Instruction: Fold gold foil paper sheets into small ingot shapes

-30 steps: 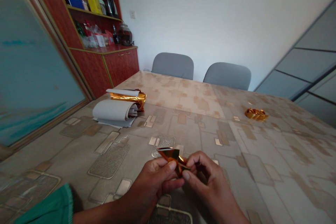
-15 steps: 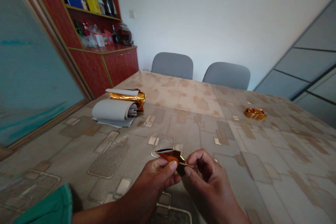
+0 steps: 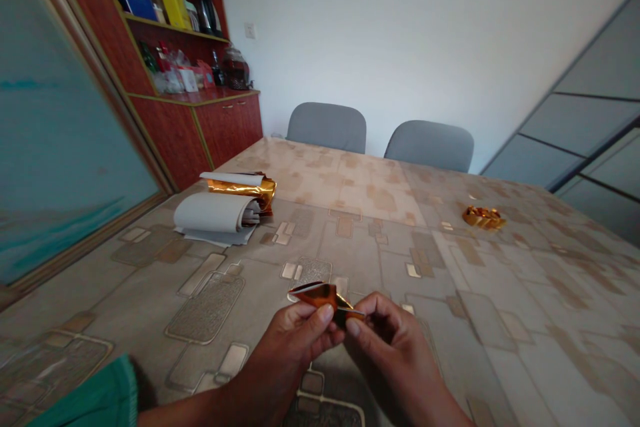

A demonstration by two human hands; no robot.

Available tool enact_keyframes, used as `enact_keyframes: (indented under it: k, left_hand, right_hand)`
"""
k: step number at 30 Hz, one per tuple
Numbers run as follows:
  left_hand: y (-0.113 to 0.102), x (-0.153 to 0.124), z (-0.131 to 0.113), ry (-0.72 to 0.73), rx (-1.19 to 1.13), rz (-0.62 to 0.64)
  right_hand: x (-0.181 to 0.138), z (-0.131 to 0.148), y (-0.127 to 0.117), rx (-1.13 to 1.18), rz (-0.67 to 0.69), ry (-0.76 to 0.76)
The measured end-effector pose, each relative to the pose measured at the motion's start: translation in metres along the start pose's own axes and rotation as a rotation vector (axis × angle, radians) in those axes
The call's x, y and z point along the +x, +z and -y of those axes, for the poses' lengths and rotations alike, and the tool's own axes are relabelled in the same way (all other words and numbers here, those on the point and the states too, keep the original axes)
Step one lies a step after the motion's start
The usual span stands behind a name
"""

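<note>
One folded gold piece [image 3: 483, 217] lies on the far right of the table [image 3: 500, 320]; left hand [image 3: 295, 340] and right hand [image 3: 395, 347] pinch a half-folded gold foil sheet [image 3: 320, 293] above its near edge; paper stack [image 3: 220, 213] at its left looks yet unfolded.

1 head-worn view, facing forward and down, close above table [image 3: 450, 280], chairs [image 3: 327, 127] beyond

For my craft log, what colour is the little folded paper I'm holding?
The folded paper is shiny metallic orange-gold, best seen in the head view.
</note>
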State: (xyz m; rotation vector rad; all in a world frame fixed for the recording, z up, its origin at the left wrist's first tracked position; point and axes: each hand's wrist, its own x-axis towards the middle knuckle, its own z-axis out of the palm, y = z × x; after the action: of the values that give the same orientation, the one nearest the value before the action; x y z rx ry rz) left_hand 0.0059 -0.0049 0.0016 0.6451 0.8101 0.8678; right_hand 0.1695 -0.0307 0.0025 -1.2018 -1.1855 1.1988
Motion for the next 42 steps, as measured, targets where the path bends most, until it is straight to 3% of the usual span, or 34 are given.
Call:
enact_keyframes:
  k: [7, 12, 17, 22, 28, 32, 39, 42]
  left_hand:
    - [0.002, -0.002, -0.006, -0.004, 0.000, -0.021]
    - [0.002, -0.002, -0.007, -0.002, 0.026, -0.011]
    - [0.004, -0.001, -0.007, 0.009, -0.032, 0.062]
    - [0.005, -0.003, -0.008, 0.002, -0.040, 0.077]
    - [0.003, -0.001, -0.008, 0.011, -0.003, 0.079]
    - [0.002, 0.001, -0.008, 0.012, 0.043, 0.084]
    - [0.005, 0.003, -0.015, 0.025, -0.002, 0.117]
    - [0.004, 0.003, -0.018, 0.004, -0.018, 0.138]
  right_hand:
    - [-0.001, 0.006, -0.001, 0.067, 0.060, 0.023]
    - [-0.001, 0.005, 0.001, 0.063, 0.004, -0.003]
    - [-0.001, 0.002, 0.004, -0.068, 0.077, 0.008]
    - [-0.003, 0.000, 0.007, -0.148, 0.052, 0.009]
    - [-0.003, -0.001, 0.002, -0.096, 0.122, 0.004]
    - [-0.004, -0.001, 0.004, -0.074, 0.048, -0.006]
    - [-0.007, 0.007, 0.000, -0.163, 0.170, -0.106]
    - [-0.005, 0.016, -0.012, -0.409, 0.080, -0.300]
